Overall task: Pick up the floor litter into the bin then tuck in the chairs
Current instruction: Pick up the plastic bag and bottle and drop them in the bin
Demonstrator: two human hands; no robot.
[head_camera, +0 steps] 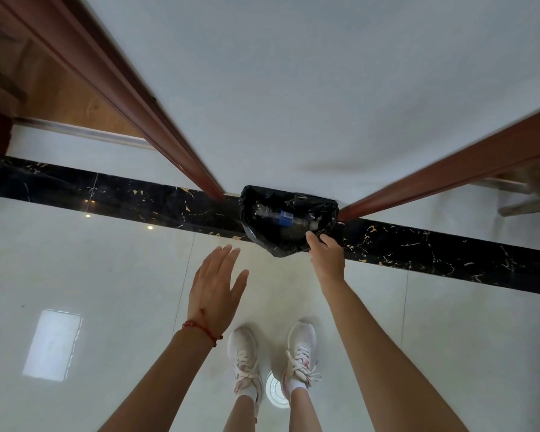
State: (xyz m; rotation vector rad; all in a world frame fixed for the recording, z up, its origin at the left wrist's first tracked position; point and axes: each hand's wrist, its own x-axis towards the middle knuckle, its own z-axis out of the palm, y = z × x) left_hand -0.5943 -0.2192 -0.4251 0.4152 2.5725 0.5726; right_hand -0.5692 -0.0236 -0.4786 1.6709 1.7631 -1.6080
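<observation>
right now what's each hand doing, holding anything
Left hand: open, fingers spread, holding nothing.
Right hand: at the near edge of the black bin bag; whether it grips it cannot be told.

A black marble strip [113, 194] with gold flecks ran across the shiny white floor tiles [75, 269]. Behind the strip stood a white wall [293, 88], with brown wooden door frames [156, 120] on each side. In front of the strip stood two white sneakers [245, 363].
</observation>
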